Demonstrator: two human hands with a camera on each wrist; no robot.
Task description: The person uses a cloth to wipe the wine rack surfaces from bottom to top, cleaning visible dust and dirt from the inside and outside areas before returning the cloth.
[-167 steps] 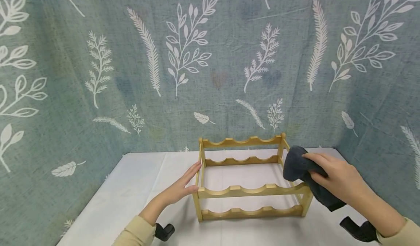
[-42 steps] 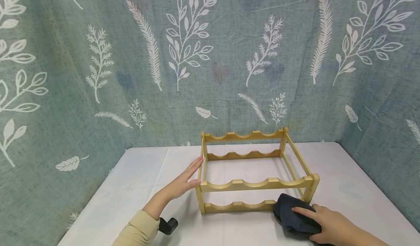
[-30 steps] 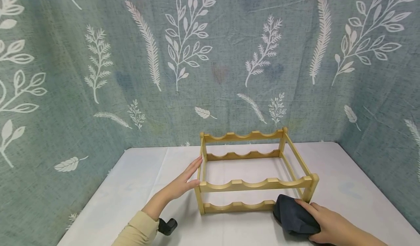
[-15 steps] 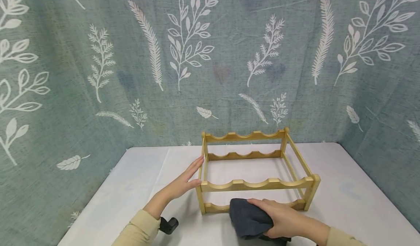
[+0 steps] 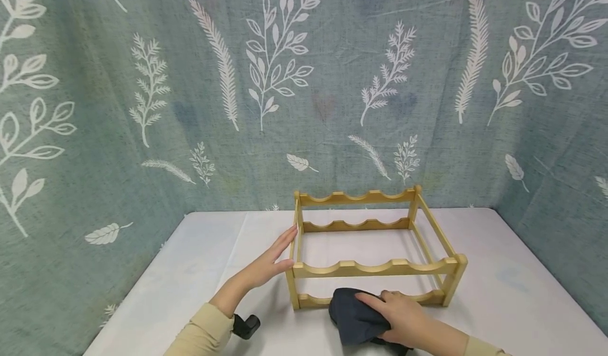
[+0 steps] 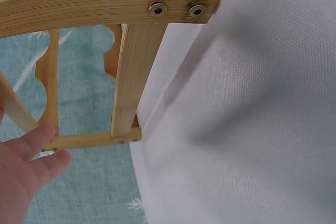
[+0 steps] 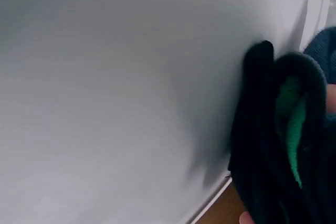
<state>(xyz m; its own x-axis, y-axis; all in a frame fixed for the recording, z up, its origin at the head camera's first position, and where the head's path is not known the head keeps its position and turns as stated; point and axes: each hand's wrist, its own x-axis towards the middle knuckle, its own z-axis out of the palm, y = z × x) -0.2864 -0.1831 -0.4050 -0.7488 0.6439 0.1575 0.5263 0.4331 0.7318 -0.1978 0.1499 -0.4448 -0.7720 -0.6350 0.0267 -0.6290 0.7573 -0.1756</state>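
A light wooden wine rack [image 5: 375,269] with scalloped rails stands upright on the white table. My left hand [image 5: 266,267] rests against its left side, the fingers straight and the thumb near the front corner. In the left wrist view the fingertips [image 6: 50,163] show by the wooden bars. At the lower front rail [image 5: 429,296], my right hand [image 5: 404,319] grips a folded dark navy cloth [image 5: 353,314]. The cloth hides the middle of that rail. Up close in the right wrist view, the bunched cloth [image 7: 257,135] has a green patch inside its fold.
White fabric covers the table [image 5: 499,292]. A teal curtain [image 5: 323,108] with white leaf prints hangs behind and along both sides. Below my left wrist is a black wrist-mounted piece [image 5: 247,326]. The table's edge shows in the right wrist view.
From the rack's upper right side, my right hand has brought the cloth down to the lower front rail, then left toward its middle. My left hand stays against the rack's left side.
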